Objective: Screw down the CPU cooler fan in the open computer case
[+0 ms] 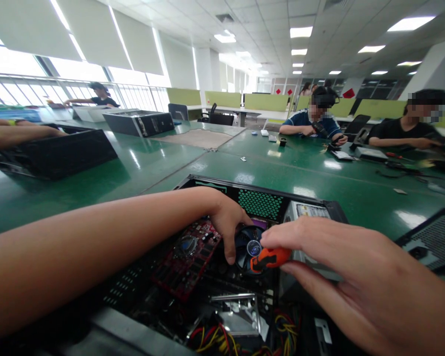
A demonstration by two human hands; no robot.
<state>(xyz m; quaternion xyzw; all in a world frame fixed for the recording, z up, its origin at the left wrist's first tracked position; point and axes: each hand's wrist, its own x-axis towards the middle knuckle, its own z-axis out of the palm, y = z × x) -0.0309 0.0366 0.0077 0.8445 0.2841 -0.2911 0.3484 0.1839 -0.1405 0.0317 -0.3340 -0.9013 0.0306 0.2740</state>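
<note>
1. Right hand (359, 277): fingers pinched narrow around an orange-handled screwdriver (270, 258), thumb below, forefinger on top. The handle's long axis runs roughly level, pointing away from the palm toward the other hand; the tip is hidden, so I cannot tell where it bears.
2. Left hand (228, 222): reaches into the open computer case (319, 207), fingers curled down onto the rim of the cooler fan (249, 244), thumb pressed at its near edge. Holding nothing loose; steadying the fan.
3. Key relation: the fan sits directly beyond the screwdriver's handle end, just beside both hands and between them. The left hand touches it; the right meets it only through the tool.
4. A red expansion card (187, 259) lies just under the left wrist.
5. Bundled coloured wires (215, 338) lie nearer the body, below both hands.
6. Other people work well beyond the hands on the green table (319, 173).
</note>
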